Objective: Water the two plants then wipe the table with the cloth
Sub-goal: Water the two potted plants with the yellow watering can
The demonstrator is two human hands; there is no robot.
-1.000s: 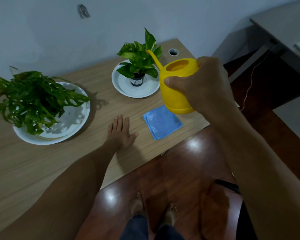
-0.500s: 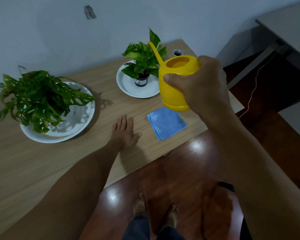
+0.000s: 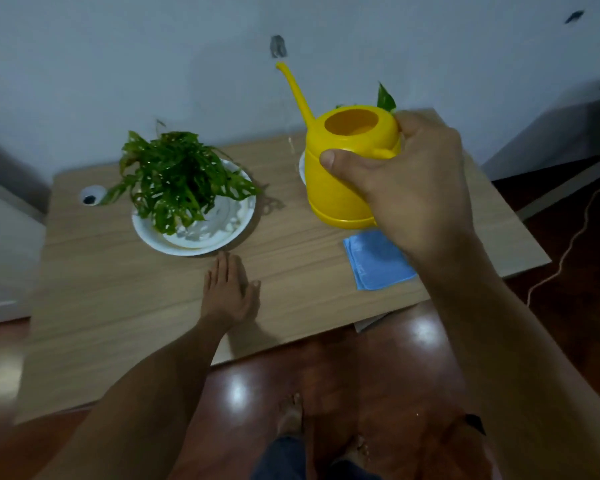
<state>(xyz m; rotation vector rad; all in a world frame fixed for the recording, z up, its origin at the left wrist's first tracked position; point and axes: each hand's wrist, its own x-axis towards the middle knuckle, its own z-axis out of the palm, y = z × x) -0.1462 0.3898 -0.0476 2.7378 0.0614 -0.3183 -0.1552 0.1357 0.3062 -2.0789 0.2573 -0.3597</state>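
Pale wood counter (image 3: 125,306) against a grey-white wall: the right hand (image 3: 413,188) grips a yellow watering can (image 3: 343,174) upright above it, spout (image 3: 293,88) rising toward the wall. Behind the can only one leaf (image 3: 385,98) of the smaller plant shows, and a blue cloth (image 3: 376,263) lies below the wrist. Left hand (image 3: 229,292) rests flat, fingers straight, just before the white dish (image 3: 222,237) of the leafy plant (image 3: 177,178).

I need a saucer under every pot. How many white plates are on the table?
2. One plate under the big leafy plant, left of centre; the other, mostly hidden behind the yellow watering can.
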